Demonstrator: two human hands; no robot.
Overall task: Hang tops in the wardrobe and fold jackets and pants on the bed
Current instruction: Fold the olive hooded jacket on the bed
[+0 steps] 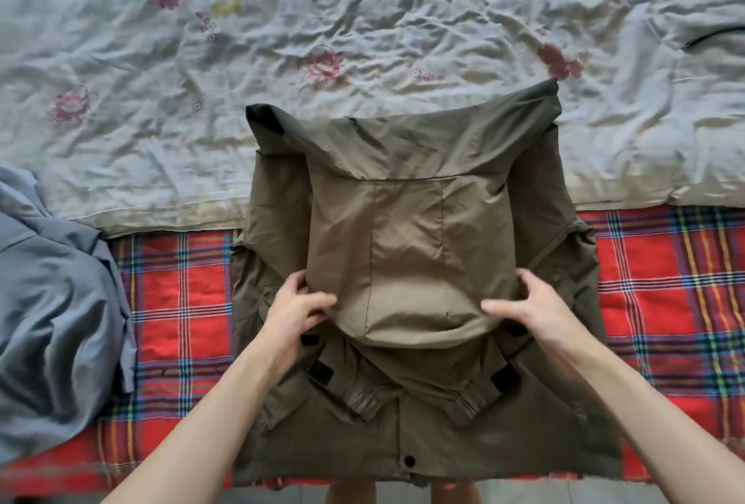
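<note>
An olive-green jacket (411,229) lies on the bed in front of me, its sleeves folded in so the cuffs meet near the hem. Its hood is laid down over the middle of the body. My left hand (296,308) pinches the hood's left edge, thumb on top and fingers curled under the cloth. My right hand (528,302) grips the hood's right edge the same way. Both forearms reach in from the bottom of the view.
A crumpled grey garment (56,302) lies on the left of the red plaid blanket (181,294). A wrinkled pale floral quilt (363,19) covers the far part of the bed. The bed's near edge and a strip of floor show at the bottom.
</note>
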